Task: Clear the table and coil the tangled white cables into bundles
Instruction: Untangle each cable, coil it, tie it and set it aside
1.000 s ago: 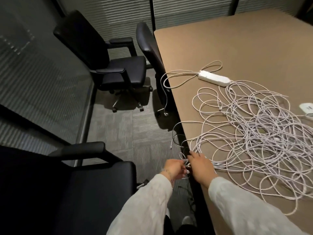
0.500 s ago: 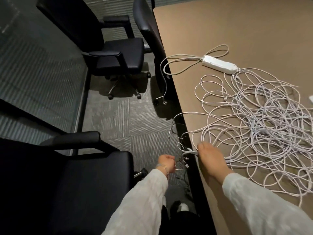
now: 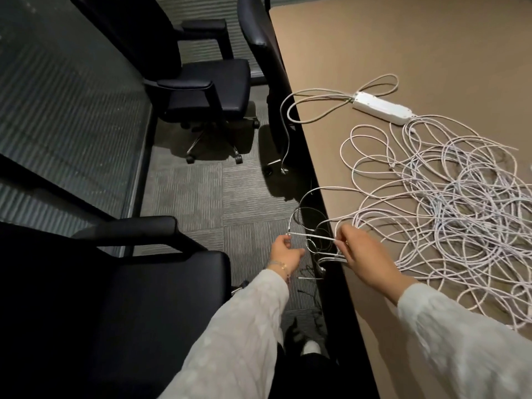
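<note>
A big tangle of white cables (image 3: 449, 208) lies spread over the brown table (image 3: 403, 41), with loose ends hanging off the table's left edge. My left hand (image 3: 283, 251) is out over the floor and pinches one cable end (image 3: 299, 234). My right hand (image 3: 362, 251) sits at the table edge and grips several cable strands; that same end runs across to it. A white power strip (image 3: 383, 108) lies beyond the tangle, its thicker cord looping off the edge to the floor.
Three black office chairs stand along the left side: one close at the lower left (image 3: 115, 298), one farther back (image 3: 201, 82), one pushed against the table edge (image 3: 259, 38). Grey carpet (image 3: 195, 197) lies between them. A glass wall runs on the left.
My left hand has moved left and up, away from my right, drawing a cable end out straight between them. My right hand now grips strands at the edge. The view has tipped downward.
</note>
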The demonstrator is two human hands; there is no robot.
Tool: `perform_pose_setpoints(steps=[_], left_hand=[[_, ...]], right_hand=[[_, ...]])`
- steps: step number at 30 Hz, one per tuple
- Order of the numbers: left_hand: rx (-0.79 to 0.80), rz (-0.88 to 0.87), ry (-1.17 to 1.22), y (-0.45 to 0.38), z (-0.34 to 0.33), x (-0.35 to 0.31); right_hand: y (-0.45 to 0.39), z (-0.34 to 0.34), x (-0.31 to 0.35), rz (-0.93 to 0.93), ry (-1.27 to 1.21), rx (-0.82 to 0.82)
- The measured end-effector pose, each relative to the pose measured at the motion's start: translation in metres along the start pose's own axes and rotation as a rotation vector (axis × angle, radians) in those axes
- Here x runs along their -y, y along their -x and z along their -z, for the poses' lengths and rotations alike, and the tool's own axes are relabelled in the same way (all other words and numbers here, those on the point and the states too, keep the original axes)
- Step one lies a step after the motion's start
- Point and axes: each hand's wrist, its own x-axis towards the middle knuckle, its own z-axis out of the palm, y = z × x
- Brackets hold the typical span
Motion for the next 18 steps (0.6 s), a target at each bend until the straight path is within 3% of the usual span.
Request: perform_pose_setpoints(steps=[7, 10, 15, 18], left_hand=[[-0.117, 0.056, 0.053, -0.006, 0.012, 0.013], [-0.096, 0.083, 0.063, -0.003, 0.018, 0.027], [-0.071, 0.13, 0.102, -0.006, 0.032, 0.05], [-0.044, 0.156, 0.131, -0.003, 0.042, 0.059]], right_hand=[[0.008, -0.023, -0.009, -0.066, 0.212, 0.163], [0.01, -0.038, -0.003, 0.016, 0.326, 0.174], [-0.002, -0.064, 0.019, 0.195, 0.725, 0.312], [-0.013, -0.079, 0.017, 0.117, 0.945, 0.432]])
